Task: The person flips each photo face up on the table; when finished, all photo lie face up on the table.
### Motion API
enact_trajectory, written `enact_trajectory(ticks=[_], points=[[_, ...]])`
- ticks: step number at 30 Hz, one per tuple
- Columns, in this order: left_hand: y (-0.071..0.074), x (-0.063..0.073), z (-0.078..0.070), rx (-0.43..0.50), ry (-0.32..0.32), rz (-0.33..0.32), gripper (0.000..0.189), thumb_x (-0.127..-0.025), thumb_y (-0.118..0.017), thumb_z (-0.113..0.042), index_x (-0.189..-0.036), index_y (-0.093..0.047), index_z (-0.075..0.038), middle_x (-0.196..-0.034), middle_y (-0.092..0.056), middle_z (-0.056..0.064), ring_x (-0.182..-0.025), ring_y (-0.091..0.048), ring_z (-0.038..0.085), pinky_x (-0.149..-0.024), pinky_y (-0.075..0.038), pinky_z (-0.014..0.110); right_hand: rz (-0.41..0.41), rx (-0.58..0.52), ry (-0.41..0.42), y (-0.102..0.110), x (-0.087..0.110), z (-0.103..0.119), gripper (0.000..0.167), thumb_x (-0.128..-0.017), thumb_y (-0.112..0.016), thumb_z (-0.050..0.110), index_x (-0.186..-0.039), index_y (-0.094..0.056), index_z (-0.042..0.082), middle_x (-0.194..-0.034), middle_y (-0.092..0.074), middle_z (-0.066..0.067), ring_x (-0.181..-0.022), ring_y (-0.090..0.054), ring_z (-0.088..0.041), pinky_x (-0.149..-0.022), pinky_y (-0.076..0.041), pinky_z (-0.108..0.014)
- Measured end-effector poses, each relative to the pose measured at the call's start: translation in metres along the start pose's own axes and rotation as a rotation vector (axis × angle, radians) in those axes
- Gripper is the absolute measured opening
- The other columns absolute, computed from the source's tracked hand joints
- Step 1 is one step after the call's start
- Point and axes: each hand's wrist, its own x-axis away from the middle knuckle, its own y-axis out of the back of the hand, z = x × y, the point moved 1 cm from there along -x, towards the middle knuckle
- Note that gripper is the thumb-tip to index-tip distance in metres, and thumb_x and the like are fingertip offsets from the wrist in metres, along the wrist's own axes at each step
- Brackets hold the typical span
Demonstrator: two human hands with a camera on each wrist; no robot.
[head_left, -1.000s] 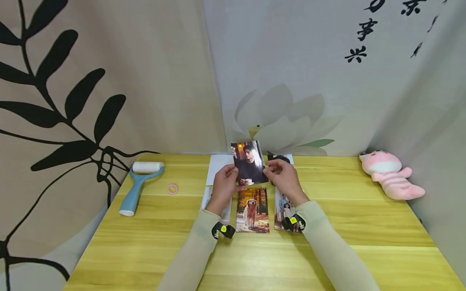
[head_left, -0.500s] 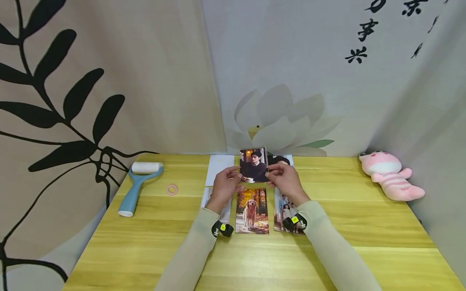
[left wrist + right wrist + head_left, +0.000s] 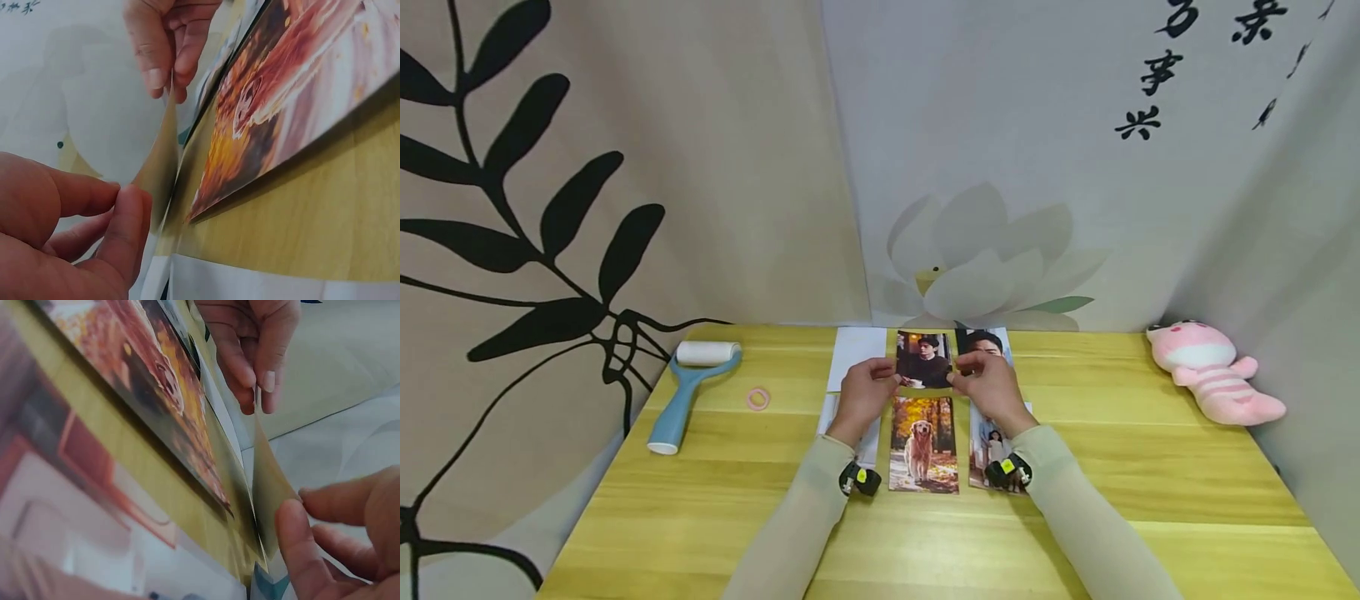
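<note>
Between my hands is a photo of a person in dark clothing with a cup (image 3: 923, 360). My left hand (image 3: 863, 398) pinches its left edge, and my right hand (image 3: 994, 387) pinches its right edge. Both wrist views catch this photo print (image 3: 159, 165) nearly edge-on, slightly bowed, its near edge raised off the table. Just in front lies a golden retriever photo (image 3: 922, 446). A portrait photo (image 3: 985, 342) and a group photo (image 3: 997, 450) lie to the right, partly covered by my right hand and wrist.
On the left are a white sheet (image 3: 856, 348) and a partly hidden print (image 3: 871, 442) on the wooden table (image 3: 1075, 533). Farther left sit a pink tape ring (image 3: 757, 399) and a blue lint roller (image 3: 681, 400). A pink plush toy (image 3: 1213, 371) lies right; a printed curtain (image 3: 760, 208) hangs behind.
Both hands have brought the held photo down and a little right, from tilted to nearly straight, behind the dog photo. The other prints stay in place; the head view has shifted slightly.
</note>
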Motion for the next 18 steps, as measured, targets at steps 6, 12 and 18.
enact_trajectory(ticks=[6,12,18], points=[[-0.0020,-0.0006,-0.0010,-0.121,-0.012,-0.017,0.030,-0.098,-0.073,-0.012,-0.127,-0.075,-0.006,-0.119,-0.077,0.013,-0.098,-0.077,0.025,-0.081,-0.062,0.034,0.018,0.082,0.032,-0.0009,0.0019,0.0013,0.038,-0.091,-0.083,0.020,-0.125,-0.074,0.006,-0.113,-0.078,-0.015,-0.097,-0.076,-0.026,-0.076,-0.062,-0.037],[-0.0052,-0.0025,-0.0001,-0.261,-0.074,-0.049,0.029,-0.097,-0.077,-0.014,-0.125,-0.076,-0.008,-0.116,-0.078,0.010,-0.102,-0.076,0.026,-0.085,-0.061,0.041,0.006,0.149,0.090,-0.0041,0.0007,-0.0016,0.033,-0.091,-0.082,0.014,-0.123,-0.076,0.006,-0.103,-0.080,-0.013,-0.091,-0.077,-0.025,-0.070,-0.061,-0.035],[-0.0053,-0.0030,0.0016,-0.283,-0.087,-0.064,0.024,-0.096,-0.077,-0.014,-0.119,-0.076,-0.006,-0.110,-0.078,0.009,-0.101,-0.074,0.028,-0.087,-0.060,0.044,-0.016,0.188,0.126,-0.0045,-0.0005,-0.0036,0.030,-0.090,-0.082,0.012,-0.119,-0.077,0.005,-0.099,-0.080,-0.011,-0.087,-0.076,-0.022,-0.071,-0.061,-0.035]])
